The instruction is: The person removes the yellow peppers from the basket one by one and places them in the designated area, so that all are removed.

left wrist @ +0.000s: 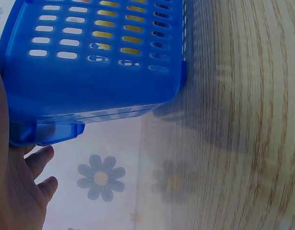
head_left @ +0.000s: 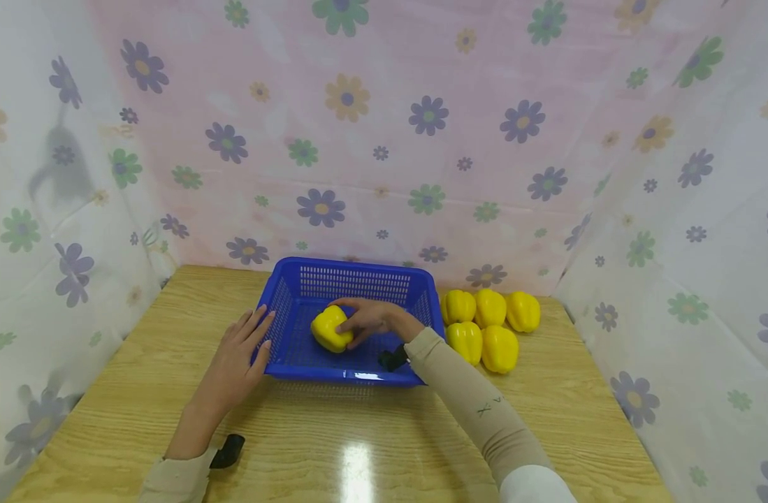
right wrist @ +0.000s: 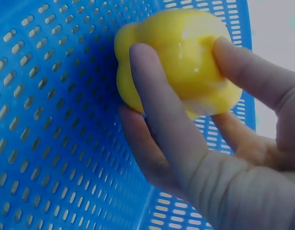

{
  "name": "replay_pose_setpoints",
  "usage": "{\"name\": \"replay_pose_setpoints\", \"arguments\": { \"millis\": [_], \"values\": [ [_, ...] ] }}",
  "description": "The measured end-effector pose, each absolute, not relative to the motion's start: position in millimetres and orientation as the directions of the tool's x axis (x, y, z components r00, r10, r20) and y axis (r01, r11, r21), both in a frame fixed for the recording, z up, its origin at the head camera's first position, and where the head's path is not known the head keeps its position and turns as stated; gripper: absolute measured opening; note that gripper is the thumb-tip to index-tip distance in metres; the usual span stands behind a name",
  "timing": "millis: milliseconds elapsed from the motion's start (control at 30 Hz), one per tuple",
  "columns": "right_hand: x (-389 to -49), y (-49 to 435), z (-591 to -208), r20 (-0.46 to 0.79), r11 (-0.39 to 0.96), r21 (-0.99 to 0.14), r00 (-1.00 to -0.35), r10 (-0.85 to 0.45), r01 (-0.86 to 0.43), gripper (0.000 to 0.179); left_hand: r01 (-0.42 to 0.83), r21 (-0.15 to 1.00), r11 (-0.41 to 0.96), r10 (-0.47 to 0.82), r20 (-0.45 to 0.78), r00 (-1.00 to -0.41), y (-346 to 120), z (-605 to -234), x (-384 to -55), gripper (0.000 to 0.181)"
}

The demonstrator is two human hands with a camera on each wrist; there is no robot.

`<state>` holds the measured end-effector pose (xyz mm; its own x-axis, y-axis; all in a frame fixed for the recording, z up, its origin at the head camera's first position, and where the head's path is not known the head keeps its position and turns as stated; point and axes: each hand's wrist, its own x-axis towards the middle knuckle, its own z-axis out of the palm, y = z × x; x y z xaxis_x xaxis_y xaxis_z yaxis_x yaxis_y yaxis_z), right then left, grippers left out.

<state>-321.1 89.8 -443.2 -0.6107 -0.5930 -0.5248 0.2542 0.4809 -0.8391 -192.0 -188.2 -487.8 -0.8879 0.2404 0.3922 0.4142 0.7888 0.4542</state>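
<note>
Over the blue plastic basket [head_left: 365,374], my right hand [head_left: 372,318] holds a yellow bell pepper [head_left: 331,329]. The right wrist view shows the thumb and fingers spread around the bell pepper [right wrist: 178,62], with perforated basket walls behind it. My left hand [head_left: 233,360] rests at the basket's left rim, fingers fairly straight and pointing forward. In the left wrist view, the left hand's fingertips [left wrist: 41,163] show beside the rim of the basket [left wrist: 99,88]; its other fingers are hidden. Yellow shows through the slots there.
Several yellow bell peppers [head_left: 490,307] stand grouped to the right of the basket on the wooden table [head_left: 308,447]. A flowered curtain [head_left: 384,140] hangs behind the table and along both sides. Black wrist pieces [head_left: 228,451] are on both arms.
</note>
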Motion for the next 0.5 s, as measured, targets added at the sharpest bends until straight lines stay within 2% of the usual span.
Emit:
{"name": "replay_pose_setpoints", "arguments": {
  "millis": [333,500],
  "values": [
    [-323.0,98.3,-435.3,-0.488,0.425,-0.859,-0.705,-0.514,0.284,0.071,0.404,0.464,0.788,0.241,0.371,-0.897,-187.4,-486.1,-191.7,0.051],
    [-324.3,101.6,-433.1,-0.463,0.377,-0.877,-0.732,-0.501,0.297,0.072,0.402,0.463,0.79,0.237,0.374,-0.897,-188.4,-485.6,-191.0,0.051]
  ]
}}
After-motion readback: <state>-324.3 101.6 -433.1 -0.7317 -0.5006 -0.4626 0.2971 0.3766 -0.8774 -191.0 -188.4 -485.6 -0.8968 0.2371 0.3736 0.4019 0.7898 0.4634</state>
